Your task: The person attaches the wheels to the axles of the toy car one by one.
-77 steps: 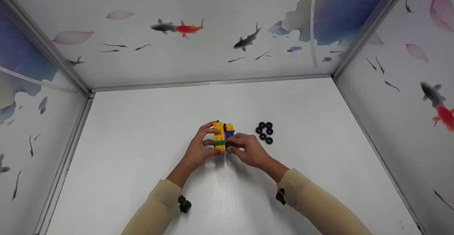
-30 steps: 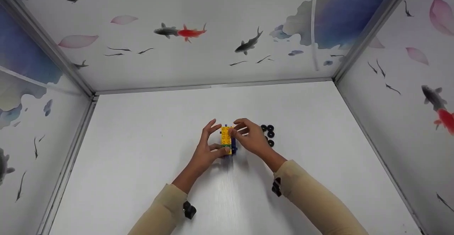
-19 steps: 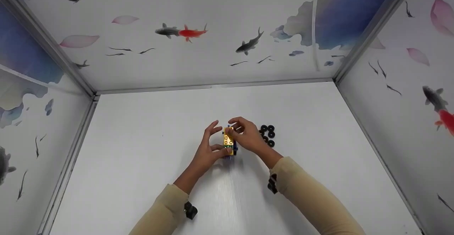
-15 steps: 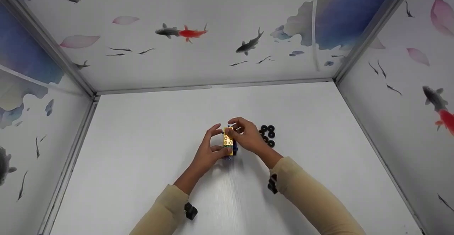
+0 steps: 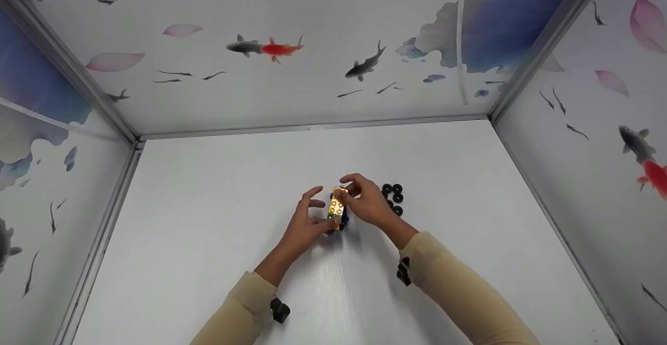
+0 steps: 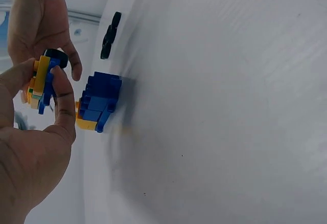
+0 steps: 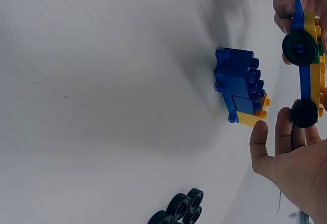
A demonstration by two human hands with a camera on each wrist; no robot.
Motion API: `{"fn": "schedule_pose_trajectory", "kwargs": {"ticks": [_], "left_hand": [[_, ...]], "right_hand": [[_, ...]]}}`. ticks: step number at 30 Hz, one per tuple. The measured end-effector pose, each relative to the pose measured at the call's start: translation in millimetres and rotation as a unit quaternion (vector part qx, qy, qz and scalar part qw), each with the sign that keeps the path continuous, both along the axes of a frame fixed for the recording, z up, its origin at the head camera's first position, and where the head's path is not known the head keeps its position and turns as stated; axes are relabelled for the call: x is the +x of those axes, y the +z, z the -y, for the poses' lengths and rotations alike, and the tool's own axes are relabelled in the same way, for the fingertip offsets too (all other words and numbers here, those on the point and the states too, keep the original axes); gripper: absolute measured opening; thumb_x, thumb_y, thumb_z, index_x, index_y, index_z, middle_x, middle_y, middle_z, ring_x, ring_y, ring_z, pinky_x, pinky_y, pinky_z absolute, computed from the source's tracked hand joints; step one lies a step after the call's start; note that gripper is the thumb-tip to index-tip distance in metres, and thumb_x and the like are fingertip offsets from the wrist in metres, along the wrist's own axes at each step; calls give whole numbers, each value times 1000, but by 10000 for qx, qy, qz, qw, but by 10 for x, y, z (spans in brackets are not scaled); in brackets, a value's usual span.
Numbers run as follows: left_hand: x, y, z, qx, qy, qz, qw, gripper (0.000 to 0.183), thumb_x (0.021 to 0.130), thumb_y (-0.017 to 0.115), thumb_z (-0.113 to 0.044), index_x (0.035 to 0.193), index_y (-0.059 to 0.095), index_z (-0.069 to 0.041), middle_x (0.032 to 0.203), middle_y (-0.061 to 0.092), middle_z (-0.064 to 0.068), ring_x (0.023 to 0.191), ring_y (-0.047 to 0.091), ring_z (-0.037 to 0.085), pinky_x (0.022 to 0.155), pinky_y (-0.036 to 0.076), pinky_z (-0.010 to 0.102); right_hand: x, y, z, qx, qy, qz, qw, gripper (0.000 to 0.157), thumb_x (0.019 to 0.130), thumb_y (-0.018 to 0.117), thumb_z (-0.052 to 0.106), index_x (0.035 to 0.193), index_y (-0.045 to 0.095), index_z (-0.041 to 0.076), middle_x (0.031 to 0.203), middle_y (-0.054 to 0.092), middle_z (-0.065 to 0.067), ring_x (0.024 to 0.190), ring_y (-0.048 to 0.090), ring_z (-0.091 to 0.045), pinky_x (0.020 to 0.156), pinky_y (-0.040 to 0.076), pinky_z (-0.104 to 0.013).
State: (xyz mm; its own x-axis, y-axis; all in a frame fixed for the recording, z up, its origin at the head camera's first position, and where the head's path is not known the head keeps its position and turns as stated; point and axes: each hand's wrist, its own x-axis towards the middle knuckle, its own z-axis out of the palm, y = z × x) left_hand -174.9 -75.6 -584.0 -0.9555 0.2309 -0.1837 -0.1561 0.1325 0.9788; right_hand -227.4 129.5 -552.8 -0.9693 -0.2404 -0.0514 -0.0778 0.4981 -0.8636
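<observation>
A toy car of building bricks, with yellow and green bricks (image 5: 337, 207) on a blue base (image 7: 305, 83), is held up between both hands. Two black wheels (image 7: 299, 47) show on its side in the right wrist view. My left hand (image 5: 302, 225) pinches its near end between thumb and fingers. At the far end, my right hand (image 5: 369, 201) holds it, thumb on the yellow top and fingers by the other wheel (image 7: 305, 113). Below the car a second assembly of blue and yellow bricks (image 6: 101, 96) stands on the table, mostly hidden in the head view.
Several loose black wheels (image 5: 398, 198) lie right of the hands, partly covered by the right hand. White panels (image 5: 312, 89) printed with fish enclose the white table (image 5: 208, 188) at the back and sides.
The right hand has gone from the near right side of the bricks to the car's far end. Lately the car has tilted slightly clockwise and shifted a little right; the left index finger has lowered.
</observation>
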Motion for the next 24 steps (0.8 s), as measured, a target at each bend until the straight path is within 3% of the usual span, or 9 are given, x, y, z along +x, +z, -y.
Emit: {"fn": "schedule_pose_trajectory", "kwargs": {"ticks": [9, 14, 24], "left_hand": [[-52, -4, 56, 104, 372, 400, 9984, 97, 92, 90, -30, 170, 33, -33, 158, 45, 19, 108, 74, 25, 93, 64, 33], [-99, -31, 85, 580, 562, 562, 9951, 96, 92, 89, -24, 171, 34, -29, 159, 43, 22, 110, 72, 23, 99, 63, 38], [-151, -5, 108, 1117, 1267, 435, 9847, 83, 96, 83, -13, 166, 40, -28, 160, 41, 24, 122, 65, 30, 106, 63, 35]], "right_hand": [[18, -4, -45, 7, -221, 220, 9995, 39, 108, 75, 35, 136, 72, 9, 110, 76, -8, 102, 72, -20, 81, 61, -29], [39, -16, -94, -69, -244, 195, 9995, 37, 107, 75, 37, 133, 75, 11, 108, 76, -7, 101, 72, -19, 77, 58, -28], [143, -37, -149, -1, 4, 227, 9997, 39, 108, 73, 39, 133, 77, 10, 109, 78, -6, 99, 69, -19, 77, 54, -28]]}}
